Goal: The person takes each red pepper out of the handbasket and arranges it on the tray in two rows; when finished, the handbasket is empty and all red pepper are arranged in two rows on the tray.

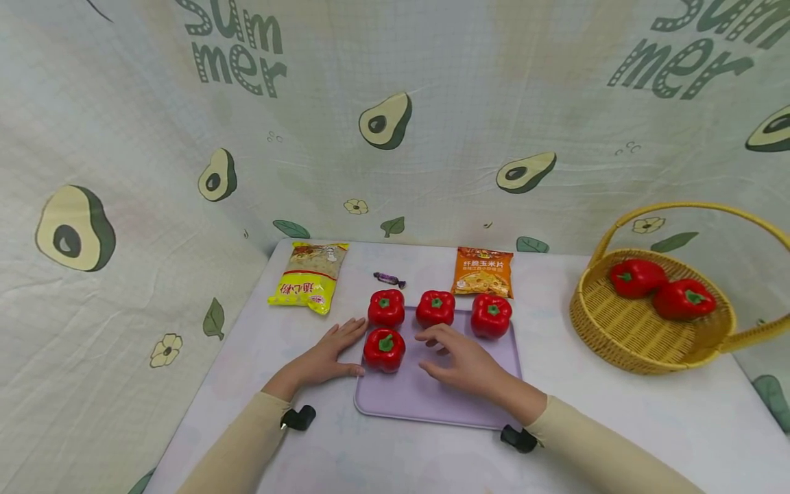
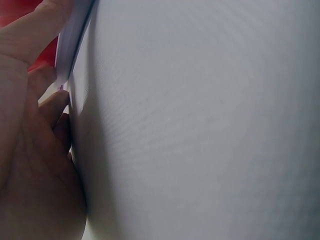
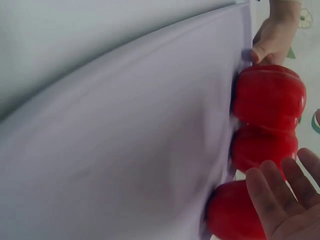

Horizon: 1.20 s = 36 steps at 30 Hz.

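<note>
A lilac tray [image 1: 426, 401] holds several red bell peppers. Three stand along its back side: a left one [image 1: 386, 308], a middle one [image 1: 435, 308] and a right one [image 1: 491, 316]. Another bell pepper [image 1: 385, 350] sits in front of the left one, stem up. My left hand [image 1: 324, 358] rests on the table at the tray's left edge, fingers extended and thumb by the rim. Over the middle of the tray is my right hand [image 1: 465, 365], fingers relaxed and holding nothing. In the right wrist view its fingertips overlap the red peppers [image 3: 270, 97].
A yellow wicker basket [image 1: 589, 336] with a tall handle stands at the right, two red bell peppers [image 1: 684, 299] inside. Behind the tray lie a yellow food bag [image 1: 310, 274], a purple-wrapped candy [image 1: 389, 279] and an orange snack packet [image 1: 483, 272]. Patterned cloth [image 1: 444, 171] hangs behind the table.
</note>
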{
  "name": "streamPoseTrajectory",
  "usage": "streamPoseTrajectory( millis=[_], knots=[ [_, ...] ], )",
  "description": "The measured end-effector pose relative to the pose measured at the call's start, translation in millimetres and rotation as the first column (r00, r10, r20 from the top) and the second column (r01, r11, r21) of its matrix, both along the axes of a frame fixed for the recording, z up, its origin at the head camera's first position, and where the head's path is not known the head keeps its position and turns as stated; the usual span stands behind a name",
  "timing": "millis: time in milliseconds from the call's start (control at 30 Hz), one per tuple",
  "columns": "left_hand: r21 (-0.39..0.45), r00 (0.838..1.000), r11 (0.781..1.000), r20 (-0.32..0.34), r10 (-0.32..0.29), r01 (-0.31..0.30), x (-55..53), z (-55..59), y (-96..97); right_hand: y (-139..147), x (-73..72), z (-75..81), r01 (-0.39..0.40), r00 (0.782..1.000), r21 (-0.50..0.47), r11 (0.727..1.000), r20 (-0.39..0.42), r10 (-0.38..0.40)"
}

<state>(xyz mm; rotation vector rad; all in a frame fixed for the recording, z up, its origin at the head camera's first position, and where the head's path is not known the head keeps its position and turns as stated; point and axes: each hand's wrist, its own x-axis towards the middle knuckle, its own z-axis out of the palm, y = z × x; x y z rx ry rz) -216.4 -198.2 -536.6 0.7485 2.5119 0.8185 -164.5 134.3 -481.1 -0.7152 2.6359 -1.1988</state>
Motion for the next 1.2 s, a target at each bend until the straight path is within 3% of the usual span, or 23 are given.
streamPoseTrajectory(
  millis=[433, 967, 1200],
  knots=[
    [0.007, 1.000, 1.000, 0.003, 0.007, -0.007, 0.7, -0.3, -1.3, 32.7, 11.1, 0.7, 0.019, 0.997, -0.043, 0.999, -0.069, -0.021],
    [0.015, 1.000, 1.000, 0.008, 0.010, -0.010, 1.1, -0.4, -1.2, 77.9, 20.1, 10.9, 0.128, 0.979, -0.055, 0.990, -0.152, -0.135],
    [0.017, 1.000, 1.000, 0.014, 0.014, -0.014, 0.7, -0.8, -1.1, 107.8, 23.6, 16.5, 0.207, 0.961, 0.008, 0.978, -0.191, -0.201]
  ],
)
